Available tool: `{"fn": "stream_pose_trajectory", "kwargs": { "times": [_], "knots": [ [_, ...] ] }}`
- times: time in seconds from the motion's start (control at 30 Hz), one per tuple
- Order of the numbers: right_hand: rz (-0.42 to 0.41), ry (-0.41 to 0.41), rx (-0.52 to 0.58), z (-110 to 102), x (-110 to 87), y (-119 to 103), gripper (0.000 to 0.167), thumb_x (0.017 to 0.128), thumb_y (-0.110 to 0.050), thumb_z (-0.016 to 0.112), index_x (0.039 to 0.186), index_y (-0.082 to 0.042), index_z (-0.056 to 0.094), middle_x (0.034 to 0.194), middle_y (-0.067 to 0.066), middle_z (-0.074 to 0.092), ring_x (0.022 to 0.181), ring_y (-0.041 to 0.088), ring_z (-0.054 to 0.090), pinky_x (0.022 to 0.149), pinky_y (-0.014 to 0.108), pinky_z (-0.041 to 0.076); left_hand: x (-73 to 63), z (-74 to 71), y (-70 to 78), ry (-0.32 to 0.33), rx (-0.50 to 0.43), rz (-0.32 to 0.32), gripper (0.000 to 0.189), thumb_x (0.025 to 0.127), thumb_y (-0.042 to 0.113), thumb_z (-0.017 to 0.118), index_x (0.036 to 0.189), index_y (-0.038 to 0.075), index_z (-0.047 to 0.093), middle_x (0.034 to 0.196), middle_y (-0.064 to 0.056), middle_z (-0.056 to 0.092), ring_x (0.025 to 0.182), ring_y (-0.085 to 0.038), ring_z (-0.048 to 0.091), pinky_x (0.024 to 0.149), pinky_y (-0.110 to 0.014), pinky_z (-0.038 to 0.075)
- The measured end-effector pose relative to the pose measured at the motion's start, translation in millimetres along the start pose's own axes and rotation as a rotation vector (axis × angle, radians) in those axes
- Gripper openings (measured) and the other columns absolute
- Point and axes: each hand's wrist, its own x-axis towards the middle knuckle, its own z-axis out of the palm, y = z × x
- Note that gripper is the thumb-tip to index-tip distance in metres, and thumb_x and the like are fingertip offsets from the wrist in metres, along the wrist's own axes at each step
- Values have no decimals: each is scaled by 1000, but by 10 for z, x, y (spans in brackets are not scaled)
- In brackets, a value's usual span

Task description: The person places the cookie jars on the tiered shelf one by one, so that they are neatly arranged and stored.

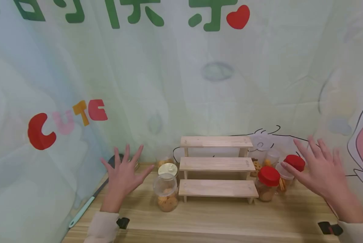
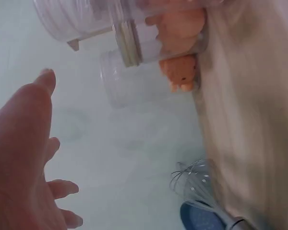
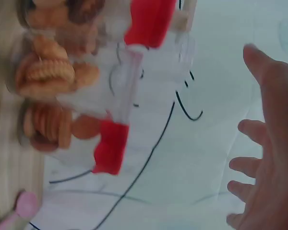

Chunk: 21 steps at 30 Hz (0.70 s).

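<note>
Both hands hover above the wooden table with fingers spread, holding nothing. The left hand (image 1: pixel 123 179) is nearest to a clear cookie jar (image 1: pixel 165 194) and a jar with a pale yellow lid (image 1: pixel 168 169), left of a three-step wooden rack (image 1: pixel 216 164). Beside the right hand (image 1: pixel 324 172) stand several cookie jars; one red-lidded jar (image 1: pixel 267 184) is close to the rack and another red lid (image 1: pixel 294 162) sits farther back. In the right wrist view, a jar of sandwich cookies (image 3: pixel 53 72) lies between the red-lidded ones. The rack's steps carry nothing.
Left of the left hand lies a spatula with a mint handle (image 1: pixel 82 212). A wire whisk (image 2: pixel 194 182) is by the table's back left. A pink utensil (image 3: pixel 26 205) appears in the right wrist view. A printed curtain (image 1: pixel 175 84) hangs behind the table.
</note>
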Motion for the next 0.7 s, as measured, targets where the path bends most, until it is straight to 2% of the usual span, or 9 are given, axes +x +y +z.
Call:
{"fn": "stream_pose_trajectory", "kwargs": {
  "times": [0.07,0.1,0.13,0.2,0.3,0.37,0.47,0.57,0.7],
  "knots": [
    [-30,72,64,34,-93,-87,91,94,-56,77,167,-17,41,166,33,38,151,58,32,116,86,24,-69,28,15,-10,-44,-2,89,98,77,58,172,37,29,176,-26,30,161,-64,14,112,-96,-2],
    [-40,110,101,58,-149,-135,81,93,-49,80,161,-15,50,158,32,48,142,55,42,109,82,37,-106,51,21,-15,-76,-5,88,99,75,58,172,35,30,175,-25,32,161,-62,17,114,-95,1],
    [-47,151,146,88,-206,-184,70,92,-40,84,152,-14,60,146,30,58,129,51,52,99,74,49,-143,78,31,-13,-111,-5,86,101,72,59,172,32,31,174,-25,35,160,-61,22,115,-94,6],
    [-56,212,241,167,-318,-275,47,90,-25,87,131,-10,71,121,22,69,107,40,63,87,50,61,-221,147,45,3,-207,6,79,105,63,60,170,25,36,170,-24,42,157,-58,34,118,-89,17],
    [-43,252,360,321,-468,-402,21,86,-9,89,101,-9,75,89,6,72,77,14,65,64,15,53,-334,260,67,57,-378,72,64,109,43,65,162,10,48,159,-24,56,144,-51,55,116,-74,42],
    [-11,213,403,433,-556,-476,16,87,-7,89,94,-9,75,80,1,72,69,2,61,61,7,49,-411,333,80,79,-499,121,52,109,29,66,153,3,56,150,-23,63,131,-45,67,106,-61,57],
    [93,77,447,598,-678,-571,11,92,-15,87,94,-8,79,82,2,78,67,-5,61,61,12,53,-515,426,93,45,-636,160,40,110,19,63,145,0,61,141,-20,69,117,-37,74,91,-44,65],
    [168,-38,478,739,-769,-622,14,95,-21,85,99,-7,81,90,5,82,72,-4,66,64,17,58,-589,490,105,-35,-729,168,36,113,18,58,145,2,60,143,-18,68,117,-37,74,89,-35,65],
    [212,-63,555,871,-829,-638,13,97,-17,83,104,-7,81,99,10,83,84,-8,68,71,17,60,-622,535,123,-123,-815,178,37,111,15,60,147,4,58,146,-20,66,118,-38,73,89,-32,64]
  ]
}}
